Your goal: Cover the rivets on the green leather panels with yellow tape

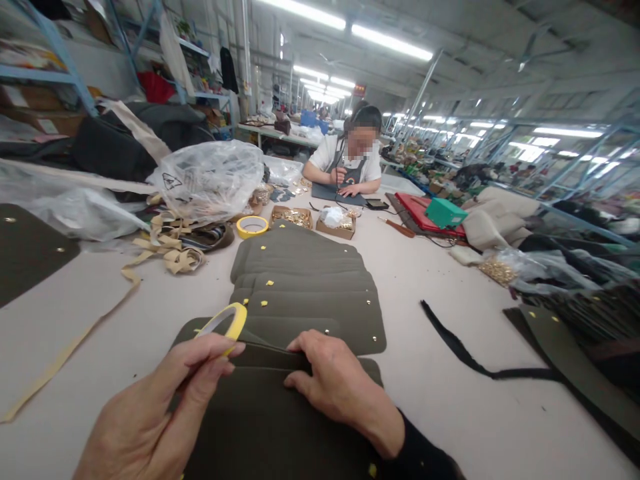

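My left hand [165,400] pinches a roll of yellow tape [238,323] between thumb and fingers, held on its edge above the dark panels. My right hand [340,387] has its thumb and forefinger around the raised edge of a dark olive panel [250,413], in front of me. Beyond it lies a fanned row of overlapping dark olive panels [310,293]. Small yellow tape pieces [270,283] and little metal studs [369,302] show along their sides. The near panel's lower part runs out of view.
Beyond the panels stand another yellow tape roll [253,227] and boxes of metal parts [291,217]. A co-worker [345,160] sits across the table. Beige strips [183,259] and plastic bags [210,177] lie left; a black strap [455,347] and more panels [575,347] lie right.
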The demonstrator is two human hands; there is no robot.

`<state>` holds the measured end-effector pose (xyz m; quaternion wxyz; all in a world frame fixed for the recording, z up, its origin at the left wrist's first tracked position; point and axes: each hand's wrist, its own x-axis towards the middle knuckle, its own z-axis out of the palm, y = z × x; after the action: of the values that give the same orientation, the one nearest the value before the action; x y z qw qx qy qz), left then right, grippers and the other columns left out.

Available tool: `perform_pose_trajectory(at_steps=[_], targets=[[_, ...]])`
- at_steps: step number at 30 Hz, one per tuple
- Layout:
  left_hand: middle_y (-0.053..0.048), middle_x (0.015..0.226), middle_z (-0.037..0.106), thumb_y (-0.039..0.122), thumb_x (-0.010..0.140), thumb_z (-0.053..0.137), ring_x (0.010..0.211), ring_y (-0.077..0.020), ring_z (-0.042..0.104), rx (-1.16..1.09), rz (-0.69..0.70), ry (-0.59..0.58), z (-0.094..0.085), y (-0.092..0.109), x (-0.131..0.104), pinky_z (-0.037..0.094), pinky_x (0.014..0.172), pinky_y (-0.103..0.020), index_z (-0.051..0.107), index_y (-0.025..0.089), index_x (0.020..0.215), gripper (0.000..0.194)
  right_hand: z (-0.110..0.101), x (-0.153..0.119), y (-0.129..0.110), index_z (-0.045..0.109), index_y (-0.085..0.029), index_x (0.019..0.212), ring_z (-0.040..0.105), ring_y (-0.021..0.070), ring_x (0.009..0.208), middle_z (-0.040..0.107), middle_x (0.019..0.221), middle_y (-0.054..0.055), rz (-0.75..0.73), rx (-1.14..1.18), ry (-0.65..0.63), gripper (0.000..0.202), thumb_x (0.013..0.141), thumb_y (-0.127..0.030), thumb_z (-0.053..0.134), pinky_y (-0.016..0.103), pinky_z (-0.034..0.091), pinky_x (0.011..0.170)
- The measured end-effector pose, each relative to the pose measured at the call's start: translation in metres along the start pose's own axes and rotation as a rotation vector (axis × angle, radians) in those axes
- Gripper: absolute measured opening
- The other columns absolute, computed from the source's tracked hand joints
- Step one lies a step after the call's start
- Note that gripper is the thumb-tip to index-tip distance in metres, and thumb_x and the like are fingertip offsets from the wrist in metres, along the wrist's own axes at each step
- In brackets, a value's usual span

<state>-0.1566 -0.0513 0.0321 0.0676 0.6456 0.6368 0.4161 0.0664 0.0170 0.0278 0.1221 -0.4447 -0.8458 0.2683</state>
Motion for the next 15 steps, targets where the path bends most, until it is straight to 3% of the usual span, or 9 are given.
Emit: perform_pose_trajectory(at_steps=[3, 5, 8, 11, 15], targets=[[0.004, 0.096, 0.075, 0.044, 0.093, 0.049, 0.077, -0.0148, 0.073, -0.013, 0.162, -0.058, 0.01, 0.007, 0.001, 0.057, 0.062, -0.02, 0.057, 0.035, 0.118, 0.028, 0.007, 0.005, 0.005, 0.06, -0.019, 0.119, 0.062, 0.0225, 0.102, 0.068, 0.109, 0.007, -0.067, 0.041, 0.014, 0.042, 0.079, -0.023, 0.073, 0.033, 0.047, 0.09], [0.001, 0.106, 0.074, 0.043, 0.094, 0.049, 0.087, -0.0166, 0.073, -0.01, 0.217, -0.091, 0.016, 0.012, 0.002, 0.057, 0.061, -0.019, 0.049, 0.034, 0.131, 0.038, 0.009, -0.001, 0.013, 0.061, -0.019, 0.117, 0.062, 0.0214, 0.104, 0.068, 0.11, 0.007, -0.079, 0.108, 0.109, 0.035, 0.082, -0.017, 0.066, 0.033, 0.047, 0.093], [-0.001, 0.108, 0.074, 0.039, 0.097, 0.044, 0.086, -0.016, 0.073, -0.03, 0.249, -0.128, 0.024, 0.021, 0.004, 0.057, 0.058, -0.018, 0.038, 0.03, 0.14, 0.045, 0.001, -0.016, 0.025, 0.067, -0.019, 0.106, 0.065, 0.0178, 0.095, 0.071, 0.102, 0.006, -0.051, 0.284, 0.29, 0.022, 0.088, -0.013, 0.055, 0.03, 0.05, 0.087], [-0.004, 0.114, 0.072, 0.038, 0.098, 0.041, 0.088, -0.0158, 0.073, -0.001, 0.293, -0.176, 0.034, 0.028, 0.002, 0.056, 0.056, -0.017, 0.037, 0.027, 0.139, 0.043, -0.015, -0.031, 0.025, 0.069, -0.019, 0.1, 0.067, 0.0158, 0.082, 0.072, 0.091, 0.004, -0.051, 0.437, 0.387, 0.019, 0.09, -0.016, 0.054, 0.026, 0.053, 0.076], [-0.007, 0.12, 0.069, 0.037, 0.098, 0.04, 0.094, -0.0171, 0.072, 0.057, 0.372, -0.2, 0.046, 0.034, -0.003, 0.058, 0.07, -0.02, 0.035, 0.024, 0.141, 0.045, -0.025, -0.041, 0.014, 0.066, -0.019, 0.106, 0.065, 0.015, 0.082, 0.071, 0.092, 0.004, -0.279, 0.36, 0.415, 0.022, 0.088, -0.013, 0.055, 0.027, 0.052, 0.077]])
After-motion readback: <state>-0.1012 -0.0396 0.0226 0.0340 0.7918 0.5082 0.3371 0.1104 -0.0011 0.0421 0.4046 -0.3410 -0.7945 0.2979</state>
